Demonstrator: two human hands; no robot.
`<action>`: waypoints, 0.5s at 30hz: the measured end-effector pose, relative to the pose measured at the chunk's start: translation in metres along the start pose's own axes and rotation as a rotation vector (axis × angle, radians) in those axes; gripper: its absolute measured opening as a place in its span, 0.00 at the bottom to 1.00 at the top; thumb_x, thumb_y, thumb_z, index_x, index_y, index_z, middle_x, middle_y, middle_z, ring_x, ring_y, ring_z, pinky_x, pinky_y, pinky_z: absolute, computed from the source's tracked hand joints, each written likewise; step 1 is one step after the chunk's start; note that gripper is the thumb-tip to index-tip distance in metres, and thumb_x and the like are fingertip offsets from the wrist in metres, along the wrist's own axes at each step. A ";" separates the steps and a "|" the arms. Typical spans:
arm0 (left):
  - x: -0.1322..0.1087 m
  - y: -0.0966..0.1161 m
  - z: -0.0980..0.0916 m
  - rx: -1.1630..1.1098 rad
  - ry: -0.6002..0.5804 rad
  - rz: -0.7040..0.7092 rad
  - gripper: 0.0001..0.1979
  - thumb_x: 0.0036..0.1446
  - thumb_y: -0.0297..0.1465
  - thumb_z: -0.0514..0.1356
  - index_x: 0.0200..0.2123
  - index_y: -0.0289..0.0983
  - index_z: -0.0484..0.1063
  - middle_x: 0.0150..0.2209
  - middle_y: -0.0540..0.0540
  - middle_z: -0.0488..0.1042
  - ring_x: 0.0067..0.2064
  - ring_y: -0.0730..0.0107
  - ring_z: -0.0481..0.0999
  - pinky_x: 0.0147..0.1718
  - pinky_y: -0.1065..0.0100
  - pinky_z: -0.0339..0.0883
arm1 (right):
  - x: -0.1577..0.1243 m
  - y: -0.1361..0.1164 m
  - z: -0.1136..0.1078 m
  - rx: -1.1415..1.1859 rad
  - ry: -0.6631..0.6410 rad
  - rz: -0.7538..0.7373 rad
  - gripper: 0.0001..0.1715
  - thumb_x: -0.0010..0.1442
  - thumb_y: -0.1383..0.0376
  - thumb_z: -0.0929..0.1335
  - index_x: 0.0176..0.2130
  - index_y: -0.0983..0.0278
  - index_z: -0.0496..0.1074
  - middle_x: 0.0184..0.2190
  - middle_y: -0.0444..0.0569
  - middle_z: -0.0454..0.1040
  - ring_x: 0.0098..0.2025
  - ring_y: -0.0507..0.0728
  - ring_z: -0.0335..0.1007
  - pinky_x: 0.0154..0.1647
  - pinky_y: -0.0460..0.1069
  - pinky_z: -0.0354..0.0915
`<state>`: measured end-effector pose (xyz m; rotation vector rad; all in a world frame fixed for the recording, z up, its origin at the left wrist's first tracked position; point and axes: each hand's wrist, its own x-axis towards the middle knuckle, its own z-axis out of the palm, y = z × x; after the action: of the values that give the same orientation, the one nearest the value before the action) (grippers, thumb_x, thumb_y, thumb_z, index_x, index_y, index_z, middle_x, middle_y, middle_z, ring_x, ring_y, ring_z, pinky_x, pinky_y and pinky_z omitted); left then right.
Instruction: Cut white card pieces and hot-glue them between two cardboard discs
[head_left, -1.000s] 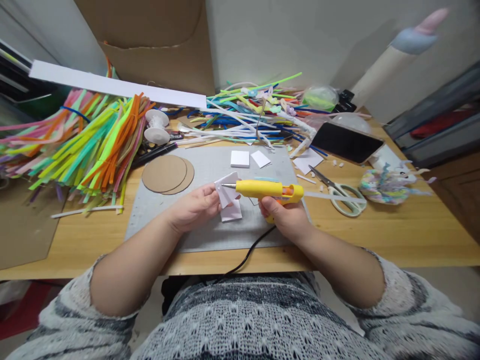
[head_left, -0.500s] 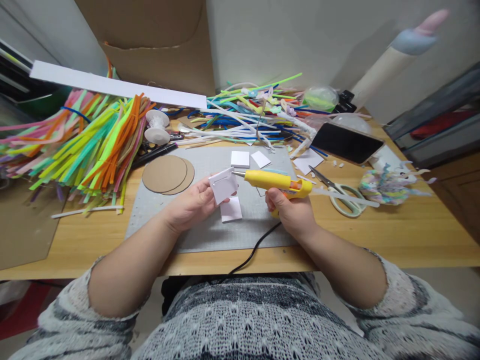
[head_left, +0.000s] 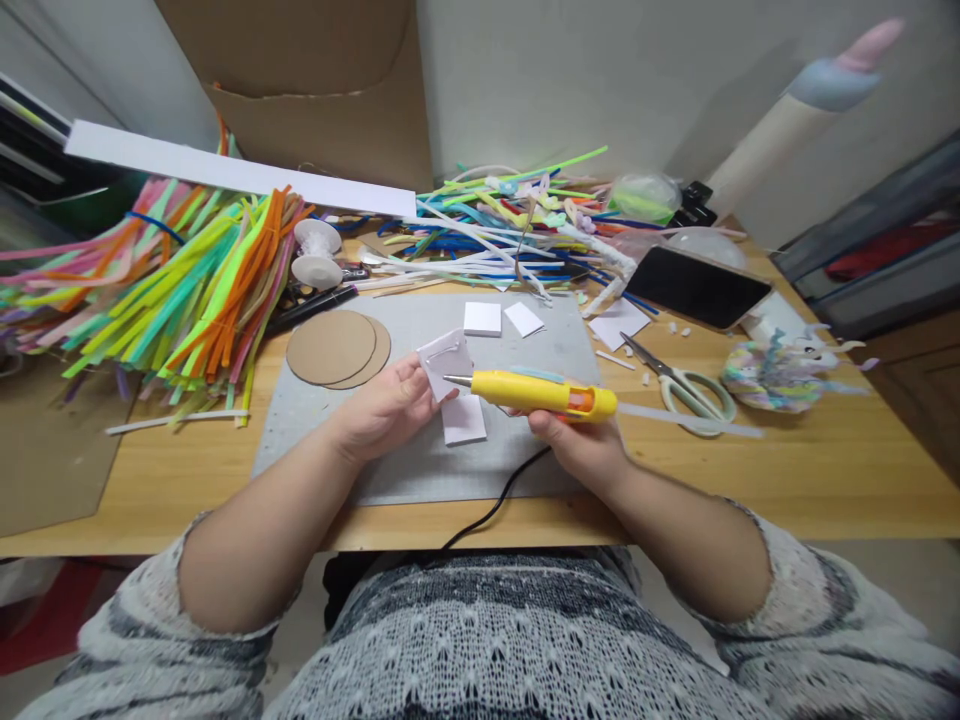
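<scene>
My left hand [head_left: 386, 408] pinches a small white foam board square [head_left: 444, 354], tilted up above the mat, with a line of glue along its upper part. In my right hand [head_left: 581, 450] is a yellow hot glue gun [head_left: 529, 391], a clear glue stick poking out of its back end. Its metal nozzle points left at the lower part of the square; whether it touches cannot be told. Another white square [head_left: 464, 420] lies on the grey cutting mat [head_left: 405, 470] just below. Two more white pieces, a square [head_left: 482, 319] and a thinner card [head_left: 524, 320], lie behind.
Cardboard discs [head_left: 330, 348] overlap on the mat's left. Bundled pipe cleaners [head_left: 187, 290] and a white spool [head_left: 316, 255] stand at back left. Scissors [head_left: 686, 390], a black-screened phone [head_left: 697, 286] and a pastel fuzzy ornament [head_left: 772, 375] lie right. The gun's black cord [head_left: 495, 505] crosses the table's front edge.
The glue gun's nozzle has come down and left, from the square's top right corner to its lower part. Glue now shows along the upper part; the left hand stays nearly still.
</scene>
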<state>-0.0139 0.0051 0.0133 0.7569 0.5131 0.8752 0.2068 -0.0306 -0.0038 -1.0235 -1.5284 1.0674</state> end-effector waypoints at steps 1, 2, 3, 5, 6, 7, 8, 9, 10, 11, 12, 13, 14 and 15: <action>0.000 0.000 0.001 0.001 -0.007 -0.006 0.21 0.50 0.36 0.68 0.47 0.37 0.73 0.46 0.47 0.76 0.49 0.70 0.72 0.47 0.73 0.64 | 0.001 -0.002 0.001 0.011 -0.004 0.028 0.17 0.54 0.49 0.70 0.32 0.61 0.72 0.28 0.47 0.73 0.31 0.55 0.69 0.35 0.53 0.69; 0.000 0.001 0.002 0.001 -0.011 -0.012 0.22 0.49 0.36 0.68 0.47 0.37 0.73 0.46 0.47 0.76 0.48 0.70 0.72 0.47 0.74 0.64 | 0.002 -0.003 0.003 0.014 -0.006 0.056 0.18 0.53 0.48 0.70 0.31 0.61 0.72 0.27 0.46 0.73 0.30 0.54 0.69 0.34 0.52 0.69; 0.000 0.001 0.003 0.002 -0.015 -0.016 0.22 0.49 0.36 0.68 0.48 0.36 0.73 0.46 0.47 0.76 0.48 0.71 0.73 0.46 0.74 0.64 | 0.002 -0.005 0.004 0.013 -0.001 0.079 0.19 0.52 0.48 0.70 0.31 0.61 0.72 0.26 0.46 0.73 0.30 0.54 0.69 0.33 0.52 0.69; 0.000 0.002 0.003 -0.002 -0.022 -0.021 0.23 0.48 0.35 0.68 0.48 0.36 0.73 0.45 0.47 0.76 0.47 0.71 0.73 0.46 0.74 0.64 | 0.004 -0.006 0.005 -0.004 0.025 0.112 0.19 0.51 0.47 0.70 0.30 0.60 0.72 0.24 0.45 0.71 0.28 0.53 0.68 0.31 0.51 0.69; 0.000 0.002 0.003 -0.005 -0.024 -0.025 0.23 0.48 0.35 0.69 0.48 0.37 0.72 0.45 0.47 0.76 0.47 0.71 0.73 0.47 0.74 0.64 | 0.004 -0.006 0.006 -0.015 0.036 0.124 0.19 0.51 0.48 0.71 0.30 0.60 0.73 0.23 0.45 0.70 0.27 0.54 0.68 0.31 0.51 0.70; -0.001 0.001 0.003 -0.007 -0.023 -0.028 0.23 0.48 0.35 0.68 0.49 0.37 0.72 0.45 0.47 0.76 0.47 0.71 0.73 0.47 0.74 0.64 | 0.004 -0.006 0.006 -0.026 0.046 0.131 0.19 0.50 0.48 0.71 0.31 0.60 0.73 0.22 0.44 0.70 0.27 0.54 0.68 0.31 0.52 0.70; -0.001 0.001 0.002 -0.008 -0.020 -0.029 0.24 0.48 0.35 0.69 0.49 0.37 0.72 0.45 0.47 0.76 0.47 0.71 0.73 0.47 0.73 0.63 | 0.004 -0.006 0.006 -0.033 0.053 0.132 0.19 0.50 0.48 0.71 0.31 0.60 0.74 0.21 0.44 0.69 0.27 0.54 0.68 0.31 0.52 0.70; -0.001 0.001 0.002 -0.007 -0.016 -0.027 0.24 0.48 0.35 0.69 0.49 0.37 0.72 0.45 0.47 0.76 0.48 0.71 0.73 0.48 0.73 0.63 | 0.003 -0.005 0.006 -0.037 0.060 0.131 0.19 0.50 0.48 0.71 0.31 0.60 0.74 0.20 0.44 0.69 0.27 0.54 0.68 0.30 0.52 0.70; -0.001 0.001 0.002 -0.006 -0.011 -0.025 0.25 0.48 0.35 0.69 0.50 0.36 0.71 0.45 0.47 0.76 0.48 0.71 0.73 0.48 0.73 0.63 | 0.003 -0.004 0.006 -0.038 0.068 0.128 0.19 0.49 0.48 0.71 0.31 0.60 0.74 0.20 0.44 0.69 0.27 0.55 0.68 0.30 0.52 0.70; -0.001 0.001 0.001 -0.004 -0.007 -0.022 0.26 0.48 0.35 0.69 0.50 0.36 0.71 0.46 0.46 0.76 0.48 0.70 0.72 0.49 0.73 0.63 | 0.002 -0.003 0.006 -0.036 0.081 0.124 0.19 0.49 0.48 0.71 0.30 0.60 0.74 0.20 0.44 0.69 0.26 0.55 0.69 0.29 0.52 0.70; -0.001 0.002 0.001 -0.002 -0.001 -0.019 0.26 0.47 0.35 0.69 0.51 0.36 0.71 0.46 0.46 0.75 0.48 0.70 0.72 0.49 0.72 0.63 | 0.002 -0.002 0.005 -0.035 0.099 0.121 0.19 0.49 0.47 0.72 0.30 0.60 0.75 0.20 0.44 0.69 0.27 0.55 0.69 0.29 0.53 0.70; -0.002 0.002 0.001 0.001 0.006 -0.017 0.27 0.47 0.35 0.69 0.51 0.36 0.71 0.47 0.46 0.75 0.49 0.70 0.72 0.49 0.72 0.63 | 0.002 -0.001 0.004 -0.035 0.121 0.119 0.19 0.49 0.47 0.72 0.30 0.60 0.75 0.20 0.45 0.70 0.27 0.55 0.69 0.29 0.53 0.70; -0.002 0.003 0.002 0.002 0.014 -0.017 0.27 0.47 0.35 0.69 0.51 0.36 0.71 0.47 0.46 0.75 0.49 0.70 0.72 0.49 0.72 0.63 | 0.002 0.001 0.004 -0.036 0.143 0.118 0.19 0.49 0.47 0.72 0.30 0.60 0.75 0.20 0.45 0.70 0.28 0.56 0.70 0.30 0.53 0.71; -0.002 0.003 0.002 0.002 0.021 -0.019 0.27 0.47 0.35 0.70 0.51 0.36 0.71 0.48 0.46 0.74 0.49 0.70 0.72 0.49 0.72 0.63 | 0.002 0.002 0.003 -0.036 0.162 0.118 0.19 0.49 0.47 0.72 0.30 0.60 0.75 0.21 0.45 0.70 0.28 0.56 0.70 0.30 0.53 0.71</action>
<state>-0.0155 0.0039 0.0171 0.7436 0.5391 0.8659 0.2037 -0.0288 -0.0054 -1.2082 -1.3750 1.0145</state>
